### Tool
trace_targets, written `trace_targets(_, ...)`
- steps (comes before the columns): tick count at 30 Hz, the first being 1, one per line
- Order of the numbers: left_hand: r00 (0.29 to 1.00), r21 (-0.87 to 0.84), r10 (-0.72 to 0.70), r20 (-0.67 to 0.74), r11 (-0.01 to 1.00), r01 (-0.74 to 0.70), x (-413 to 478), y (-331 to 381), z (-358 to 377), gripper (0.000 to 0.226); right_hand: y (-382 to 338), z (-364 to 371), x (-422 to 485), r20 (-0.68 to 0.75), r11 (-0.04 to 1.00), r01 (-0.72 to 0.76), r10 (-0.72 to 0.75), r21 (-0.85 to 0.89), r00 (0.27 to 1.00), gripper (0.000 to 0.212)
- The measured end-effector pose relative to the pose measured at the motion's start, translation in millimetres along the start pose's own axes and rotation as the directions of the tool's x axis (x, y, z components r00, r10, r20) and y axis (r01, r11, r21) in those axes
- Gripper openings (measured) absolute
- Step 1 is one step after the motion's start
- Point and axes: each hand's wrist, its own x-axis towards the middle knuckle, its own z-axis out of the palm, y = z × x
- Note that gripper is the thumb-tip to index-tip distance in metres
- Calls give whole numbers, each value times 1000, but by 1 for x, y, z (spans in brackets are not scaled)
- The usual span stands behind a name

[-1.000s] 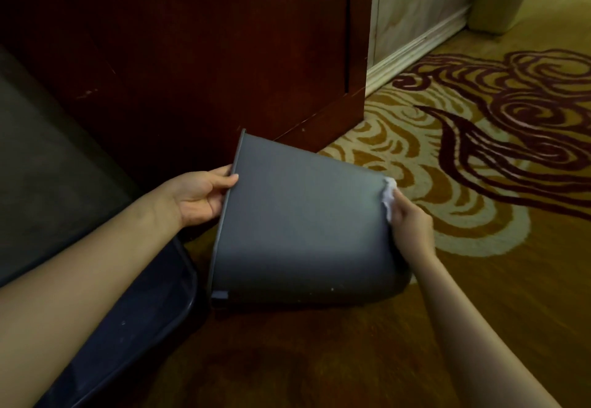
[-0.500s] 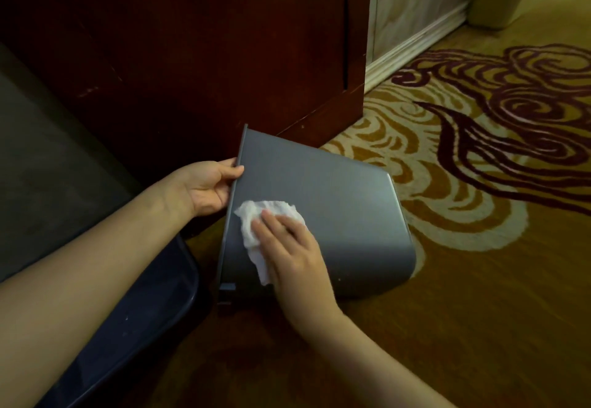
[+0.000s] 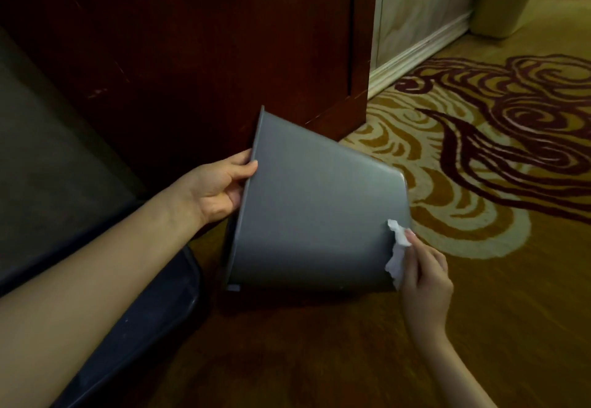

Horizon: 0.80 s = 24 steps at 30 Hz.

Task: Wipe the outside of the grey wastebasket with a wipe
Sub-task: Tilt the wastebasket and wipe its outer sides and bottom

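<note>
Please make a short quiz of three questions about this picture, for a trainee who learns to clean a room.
1. True or false: the grey wastebasket stands upright on the carpet.
2. Which hand holds the white wipe? A) left hand B) right hand
3. Fill in: the left hand grips the wastebasket at its ____.

Key:
1. False; it lies on its side, opening to the left.
2. B; the wipe is pressed near the bottom end.
3. rim
</note>
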Motion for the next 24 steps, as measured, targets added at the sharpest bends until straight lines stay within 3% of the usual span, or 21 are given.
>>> trace_targets(5, 977, 70, 182, 110, 979, -190, -12, 10, -13, 39, -28, -12, 29, 43, 873, -298, 306, 386, 951, 26)
trace_targets(9, 958, 167, 213, 195, 955, -246, -18, 17, -28, 40, -58, -17, 47, 75, 775, -338, 354, 534, 932, 23)
trace_targets(13, 957, 304, 165, 238, 923, -235, -22, 7, -43, 46, -90, -15, 66, 66, 789, -258, 268, 558, 961, 25)
trace_targets(18, 955, 319, 108, 275, 927, -197, -29, -2, -59, 48, -118, 4, 73, 46, 877, -98, 86, 470, 995, 22)
trace_targets(21, 951, 381, 36, 307, 911, -158, -33, -1, -65, 47, -131, 17, 70, 66, 943, 124, -151, 310, 986, 17)
trace_targets(24, 957, 420, 0, 291, 899, -127, -34, 9, -69, 43, -140, 31, 65, 113, 955, 283, -292, 87, 950, 32)
